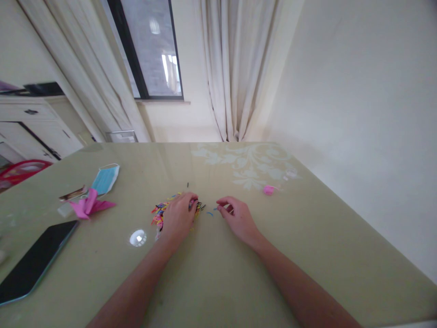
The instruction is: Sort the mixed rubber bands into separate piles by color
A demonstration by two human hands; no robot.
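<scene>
A loose pile of small multicoloured bands [159,214], which look like little elastic bands, lies near the middle of the table. My left hand [179,214] rests over the pile with its fingers curled down into it, and whatever is under them is hidden. By its fingertips a black band [203,207] pokes out. To the right, my right hand [237,217] is closed in a pinch, thumb against forefinger, with a small blue band [215,209] at the tips. Another blue piece [209,213] lies on the tabletop between the hands.
On the table [218,282] lie a pink folded-paper bird [89,206], a blue face mask [105,179], a dark-screened tablet or phone [37,259], a clear round object [138,238] and a pink bundle [268,190]. A wall [368,114] runs along the right side.
</scene>
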